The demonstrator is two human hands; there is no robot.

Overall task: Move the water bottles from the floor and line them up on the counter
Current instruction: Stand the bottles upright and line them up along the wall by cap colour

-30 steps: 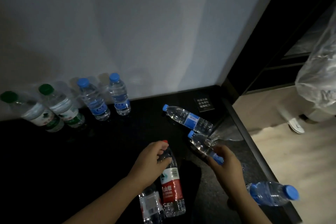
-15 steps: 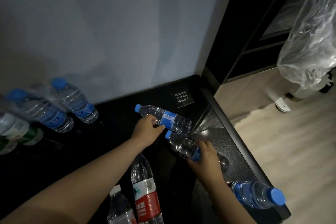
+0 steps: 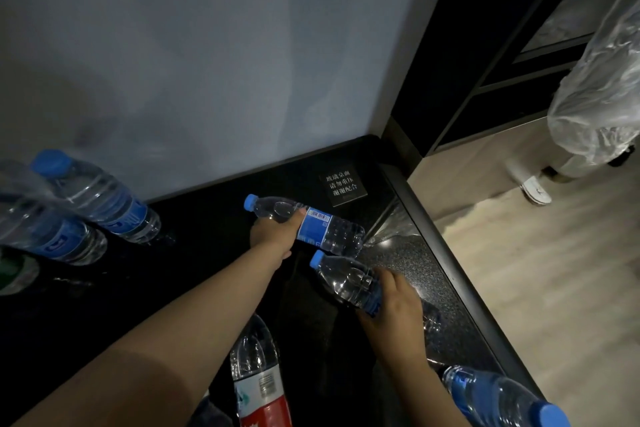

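On the black counter [image 3: 194,253], my left hand [image 3: 275,230] grips a lying blue-capped water bottle [image 3: 329,230] near its neck. My right hand [image 3: 394,305] holds a second lying blue-capped bottle [image 3: 343,279] around its blue label. Two blue-capped bottles [image 3: 104,199] [image 3: 45,229] stand upright by the wall at the left, with a green-labelled one [image 3: 15,270] cut off at the frame edge. A red-labelled bottle [image 3: 258,378] lies under my left forearm. Another blue-capped bottle [image 3: 502,399] lies at the counter's right edge.
A small black sign with white characters [image 3: 343,185] sits in the counter's back right corner. The counter's metal edge [image 3: 450,260] drops to a light wooden floor [image 3: 554,288]. A clear plastic-wrapped object [image 3: 602,97] and a white slipper [image 3: 536,185] are at the right.
My left hand left the red-labelled bottle, reached forward and took hold of the far blue-capped bottle. The right hand kept its bottle. The view swung right, pushing the standing bottles leftward.
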